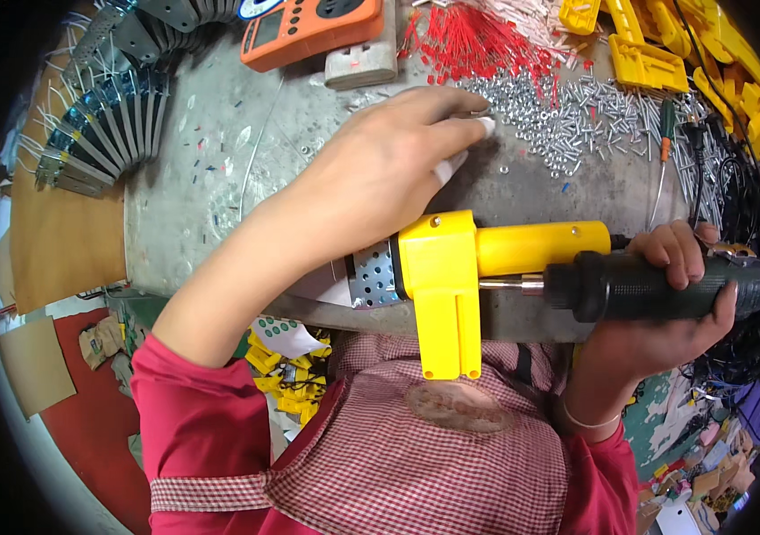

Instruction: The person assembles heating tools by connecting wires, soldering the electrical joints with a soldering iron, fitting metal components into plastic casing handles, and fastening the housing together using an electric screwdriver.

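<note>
My left hand reaches over the bench to the edge of a pile of small metal nuts. Its fingertips, some wrapped in white, are drawn together; whatever lies between them is too small to make out. My right hand grips a black electric screwdriver lying sideways. The driver's bit points left and meets the side of a yellow plastic housing with a tubular handle. A perforated metal plate sticks out of the housing's left side, below my left forearm. The housing rests at the bench's near edge, against my apron.
Loose screws and red-tipped parts lie at the back. An orange meter sits behind my left hand. Yellow plastic parts, a thin screwdriver and black cables crowd the right. Metal plates with wires stand left.
</note>
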Action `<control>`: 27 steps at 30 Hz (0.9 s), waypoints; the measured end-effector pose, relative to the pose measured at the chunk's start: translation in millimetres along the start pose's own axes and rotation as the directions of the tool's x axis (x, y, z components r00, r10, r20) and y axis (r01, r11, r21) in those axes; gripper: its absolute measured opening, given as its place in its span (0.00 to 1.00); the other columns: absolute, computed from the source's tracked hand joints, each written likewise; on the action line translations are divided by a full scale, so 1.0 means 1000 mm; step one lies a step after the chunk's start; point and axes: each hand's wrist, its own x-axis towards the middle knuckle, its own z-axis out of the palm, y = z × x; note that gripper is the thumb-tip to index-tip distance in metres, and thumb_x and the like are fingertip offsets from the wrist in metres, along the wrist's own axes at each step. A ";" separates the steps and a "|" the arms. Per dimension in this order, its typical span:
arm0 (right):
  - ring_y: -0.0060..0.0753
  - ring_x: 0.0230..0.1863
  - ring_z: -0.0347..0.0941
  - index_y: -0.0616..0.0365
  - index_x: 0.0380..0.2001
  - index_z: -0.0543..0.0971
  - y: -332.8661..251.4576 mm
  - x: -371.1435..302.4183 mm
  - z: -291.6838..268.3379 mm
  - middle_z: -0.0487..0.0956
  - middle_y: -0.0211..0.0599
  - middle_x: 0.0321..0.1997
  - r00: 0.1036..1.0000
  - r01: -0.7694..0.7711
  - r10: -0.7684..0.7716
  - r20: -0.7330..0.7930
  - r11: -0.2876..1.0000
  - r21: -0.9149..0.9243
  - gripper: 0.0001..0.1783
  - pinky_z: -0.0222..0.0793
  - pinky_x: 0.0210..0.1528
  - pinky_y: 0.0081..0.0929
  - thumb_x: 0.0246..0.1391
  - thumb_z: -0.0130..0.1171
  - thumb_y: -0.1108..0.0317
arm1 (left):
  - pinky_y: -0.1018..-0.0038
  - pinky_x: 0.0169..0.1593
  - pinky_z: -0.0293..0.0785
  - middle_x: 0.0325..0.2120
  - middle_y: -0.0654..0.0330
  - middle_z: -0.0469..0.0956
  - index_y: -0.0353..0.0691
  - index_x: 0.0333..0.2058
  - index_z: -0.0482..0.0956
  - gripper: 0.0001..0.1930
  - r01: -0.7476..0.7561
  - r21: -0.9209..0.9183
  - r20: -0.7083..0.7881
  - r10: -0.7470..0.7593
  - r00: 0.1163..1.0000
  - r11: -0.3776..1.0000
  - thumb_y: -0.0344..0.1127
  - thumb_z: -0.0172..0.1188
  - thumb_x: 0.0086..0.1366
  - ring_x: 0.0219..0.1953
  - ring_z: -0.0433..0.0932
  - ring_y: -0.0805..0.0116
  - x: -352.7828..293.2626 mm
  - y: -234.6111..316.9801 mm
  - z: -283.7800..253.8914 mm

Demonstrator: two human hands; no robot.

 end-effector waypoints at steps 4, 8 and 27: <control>0.20 0.29 0.60 0.60 0.46 0.64 0.003 -0.002 0.000 0.62 0.26 0.29 1.000 0.015 -0.016 -0.015 0.997 -0.075 0.25 0.61 0.41 0.25 0.57 0.47 0.50 | 0.63 0.51 0.73 0.44 0.51 0.77 0.34 0.42 0.78 0.23 -0.043 0.104 0.067 0.037 0.997 0.994 0.15 0.49 0.45 0.48 0.75 0.50 0.004 -0.016 0.005; 0.19 0.30 0.60 0.60 0.46 0.64 0.004 -0.001 -0.004 0.62 0.26 0.29 0.998 0.013 -0.020 -0.065 0.995 -0.100 0.24 0.61 0.40 0.24 0.57 0.47 0.50 | 0.64 0.48 0.74 0.41 0.53 0.77 0.34 0.39 0.79 0.22 -0.033 0.085 0.138 0.021 0.990 0.996 0.14 0.49 0.44 0.43 0.77 0.51 -0.009 -0.015 -0.007; 0.27 0.35 0.63 0.65 0.47 0.62 -0.001 -0.001 -0.018 0.63 0.31 0.33 0.995 -0.066 0.064 0.077 0.997 0.028 0.24 0.62 0.49 0.33 0.55 0.50 0.58 | 0.72 0.40 0.72 0.25 0.64 0.74 0.43 0.22 0.79 0.03 -0.361 0.718 0.280 0.227 0.933 0.595 0.33 0.58 0.47 0.35 0.77 0.68 -0.008 -0.007 -0.002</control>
